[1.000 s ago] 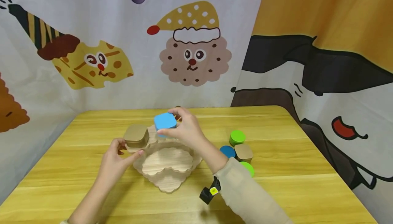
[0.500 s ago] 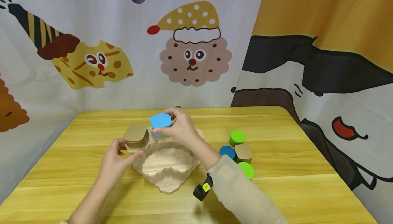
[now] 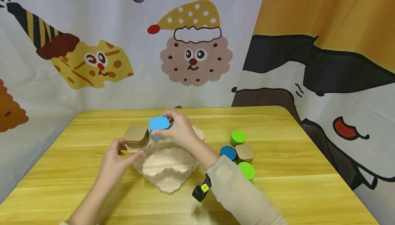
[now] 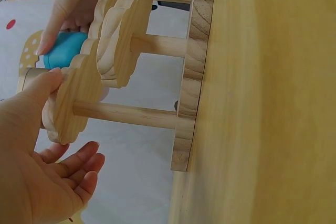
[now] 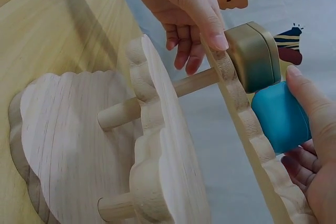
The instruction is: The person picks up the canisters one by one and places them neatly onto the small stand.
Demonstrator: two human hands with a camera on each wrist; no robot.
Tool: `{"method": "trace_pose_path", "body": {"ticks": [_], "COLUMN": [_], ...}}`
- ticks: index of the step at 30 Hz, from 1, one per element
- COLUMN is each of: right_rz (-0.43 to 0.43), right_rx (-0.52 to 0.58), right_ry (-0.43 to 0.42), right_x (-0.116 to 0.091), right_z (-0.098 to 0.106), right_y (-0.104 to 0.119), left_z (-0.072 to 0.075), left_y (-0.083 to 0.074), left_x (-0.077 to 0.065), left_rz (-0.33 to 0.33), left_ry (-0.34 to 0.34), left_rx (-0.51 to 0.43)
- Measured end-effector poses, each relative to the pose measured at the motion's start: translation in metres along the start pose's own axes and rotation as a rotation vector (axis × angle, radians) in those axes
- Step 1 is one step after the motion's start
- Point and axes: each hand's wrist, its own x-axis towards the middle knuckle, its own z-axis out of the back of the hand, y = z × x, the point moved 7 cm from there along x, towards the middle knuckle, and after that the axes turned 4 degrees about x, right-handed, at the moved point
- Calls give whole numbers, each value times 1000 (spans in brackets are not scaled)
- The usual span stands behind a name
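Note:
A tiered wooden stand (image 3: 168,161) with scalloped shelves on round posts stands on the table. At its upper left shelf my left hand (image 3: 112,165) grips the edge, thumb on top and a finger beneath. Next to that thumb, a gold rounded-square tin (image 3: 136,135) sits on the top shelf. Between thumb and fingers, my right hand (image 3: 182,129) pinches a light blue rounded-square tin (image 5: 279,116). That tin is right at the top shelf, beside the gold tin (image 5: 253,56). The right fingers behind it are partly hidden in the head view.
On the table right of the stand are a green round tin (image 3: 238,138), a blue round tin (image 3: 228,152), another gold square tin (image 3: 244,152) and a second green one (image 3: 247,170). A printed cloth (image 3: 123,101) hangs behind the table.
My right hand has carried the light blue tin left and slightly down, closer to the gold tin. My left hand keeps its grip on the stand.

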Motion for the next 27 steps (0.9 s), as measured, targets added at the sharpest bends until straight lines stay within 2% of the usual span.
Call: {"method": "trace_pose_path", "body": {"ticks": [16,20,27], "right_rz": [16,12,32], "right_rx": [-13,-12,2], "right_ry": [26,9,-32], "right_x": [-3,-9,-22], "right_z": [-2,5,28], "right_y": [-1,1,6], "left_z": [1,0,0], "left_y": [2,1,1], "left_x": [0,0,0], "left_rz": [0,-6,-6], "left_ry": [-2,-5,-4], "left_rx": [6,8,5]}}
